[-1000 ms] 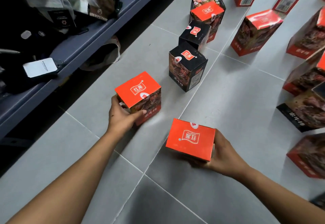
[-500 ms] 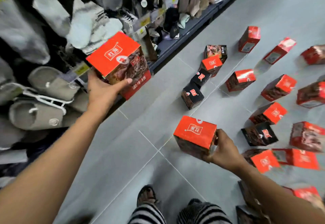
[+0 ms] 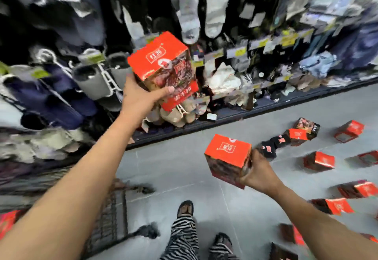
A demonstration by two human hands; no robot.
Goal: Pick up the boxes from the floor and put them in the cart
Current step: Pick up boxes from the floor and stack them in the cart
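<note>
The head view is smeared by motion blur. At the lower left, the dark wire cart (image 3: pixel 110 214) shows one meshed wall, and a red shape, too blurred to name, sits at the left edge. The left hand (image 3: pixel 139 98) is raised in front of the shelves of hanging slippers and socks (image 3: pixel 204 14), its thumb and fingers clamped around a red-topped cardboard box with a food picture on its side (image 3: pixel 163 69); the top carries a white logo panel with red Chinese characters, too blurred to read for certain. Lower and to the right, the right hand (image 3: pixel 257 169) grips a second red-topped cardboard box (image 3: pixel 227 159) by its right side, above the grey tiled floor (image 3: pixel 173 167). Two sandalled feet under zebra-striped trouser legs (image 3: pixel 184 237) stand at the bottom edge. About a dozen red and black boxes (image 3: pixel 319 160) lie scattered over the floor's right side; the exact count is uncertain.
</note>
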